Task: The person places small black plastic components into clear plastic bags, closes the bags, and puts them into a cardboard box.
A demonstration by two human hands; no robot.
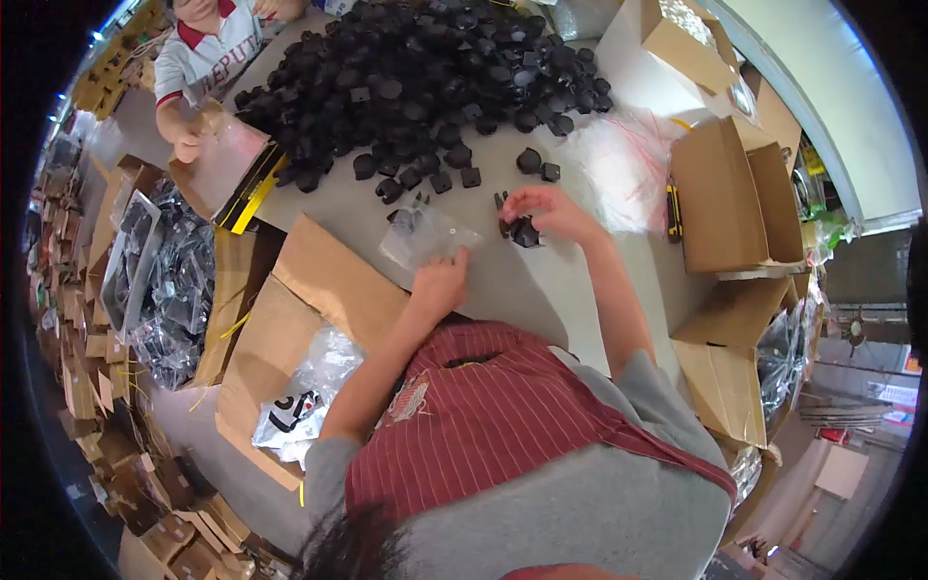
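My left hand (pixel 443 282) is closed on the near edge of a small clear plastic bag (pixel 440 240), which lies over the grey table. A dark part shows at the bag's far left end; whether it sits inside or under the bag I cannot tell. To the right, my right hand (pixel 553 213) is closed on a small black plastic part (pixel 525 232), held just above the tabletop. Beyond both hands rises a big heap of black plastic parts (pixel 416 87). Two loose black parts (pixel 529 161) lie between the heap and my right hand.
A pile of clear bags (pixel 623 169) lies at the right, beside a yellow-and-black cutter (pixel 674 213) and an open carton (pixel 720 203). Cartons of bagged parts (pixel 179 290) stand on the left. Another person (pixel 208 58) handles a carton at the far left.
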